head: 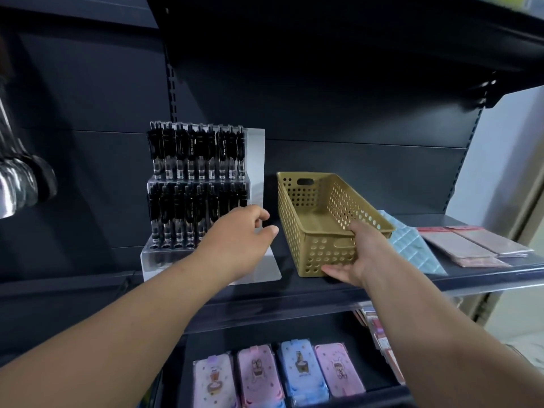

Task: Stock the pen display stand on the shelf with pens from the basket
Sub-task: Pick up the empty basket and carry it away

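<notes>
Just left of the basket [297, 201] sits the pen display stand [159, 260], with rows of pens [194, 148] in it. My right hand [362, 251] grips the basket's near end. Its long axis runs away from me, and it looks empty tbh. My left hand [238, 234] hovers between the two, loosely curled and holding nothing. A blue pad [412, 245] lies just right of the basket.
</notes>
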{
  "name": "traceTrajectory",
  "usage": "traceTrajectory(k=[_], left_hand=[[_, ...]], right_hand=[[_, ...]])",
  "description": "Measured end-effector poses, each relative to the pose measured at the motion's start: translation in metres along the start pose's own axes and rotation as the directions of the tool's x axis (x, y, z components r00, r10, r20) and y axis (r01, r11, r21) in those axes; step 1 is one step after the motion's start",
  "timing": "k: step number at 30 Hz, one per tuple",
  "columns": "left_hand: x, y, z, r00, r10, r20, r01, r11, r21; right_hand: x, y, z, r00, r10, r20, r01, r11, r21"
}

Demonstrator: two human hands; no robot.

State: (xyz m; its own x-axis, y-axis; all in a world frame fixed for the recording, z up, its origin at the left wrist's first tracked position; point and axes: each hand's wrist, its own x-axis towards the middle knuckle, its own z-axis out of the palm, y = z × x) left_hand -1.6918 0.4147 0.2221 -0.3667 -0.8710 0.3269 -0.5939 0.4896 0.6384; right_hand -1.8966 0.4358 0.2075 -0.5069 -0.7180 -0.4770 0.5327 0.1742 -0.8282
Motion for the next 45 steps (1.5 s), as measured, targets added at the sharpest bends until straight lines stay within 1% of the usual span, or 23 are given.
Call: traceTrajectory(k=[2,10,14,19,23,26,28,30,32,34,36,40,45], left_hand=[[0.002,0.001,0.002,1.0,0.0,0.008,0.0,1.0,0.002],[0.0,0.014,0.01,1.0,0.016,0.004,-0.016,1.0,-0.015],[-0.007,0.029,0.007,0.999,0.036,-0.018,-0.037,0.999,-0.014],[-0.02,0.052,-0.005,0.997,0.035,-0.074,-0.042,0.994,-0.098],[-0.034,0.062,-0.015,0.989,0.011,-0.146,-0.038,0.983,-0.181],[-0.04,0.059,-0.032,0.956,-0.043,-0.289,-0.04,0.96,-0.277],[-0.046,0.056,-0.048,0.907,-0.082,-0.412,-0.079,0.93,-0.359],[-0.058,0.054,-0.066,0.836,-0.096,-0.54,-0.12,0.929,-0.351],[-0.07,0.048,-0.084,0.77,-0.114,-0.628,-0.127,0.937,-0.325],[-0.084,0.039,-0.101,0.746,-0.178,-0.641,-0.099,0.923,-0.371],[-0.104,0.029,-0.115,0.756,-0.231,-0.613,-0.026,0.924,-0.381],[-0.147,-0.004,-0.143,0.787,-0.291,-0.544,0.129,0.94,-0.317],[-0.189,-0.047,-0.183,0.763,-0.403,-0.505,0.305,0.914,-0.268]], right_hand=[[-0.001,0.001,-0.004,1.0,-0.027,0.01,0.026,1.0,0.017],[-0.009,0.001,-0.032,0.984,-0.179,0.003,0.174,0.961,0.214],[-0.031,0.0,-0.047,0.968,-0.245,0.06,0.219,0.934,0.282],[-0.062,0.006,-0.066,0.953,-0.279,0.121,0.232,0.924,0.303],[-0.089,0.015,-0.078,0.932,-0.321,0.169,0.277,0.93,0.24],[-0.109,0.021,-0.086,0.923,-0.332,0.195,0.306,0.94,0.151],[-0.123,0.024,-0.091,0.918,-0.324,0.228,0.315,0.946,0.076],[-0.135,0.028,-0.094,0.915,-0.31,0.259,0.32,0.947,0.001],[-0.147,0.035,-0.096,0.908,-0.299,0.294,0.332,0.941,-0.07],[-0.155,0.043,-0.095,0.901,-0.294,0.32,0.347,0.929,-0.126],[-0.162,0.053,-0.09,0.895,-0.273,0.352,0.353,0.917,-0.186],[-0.174,0.075,-0.071,0.887,-0.217,0.408,0.35,0.893,-0.284],[-0.188,0.103,-0.032,0.856,-0.134,0.5,0.349,0.862,-0.367]])
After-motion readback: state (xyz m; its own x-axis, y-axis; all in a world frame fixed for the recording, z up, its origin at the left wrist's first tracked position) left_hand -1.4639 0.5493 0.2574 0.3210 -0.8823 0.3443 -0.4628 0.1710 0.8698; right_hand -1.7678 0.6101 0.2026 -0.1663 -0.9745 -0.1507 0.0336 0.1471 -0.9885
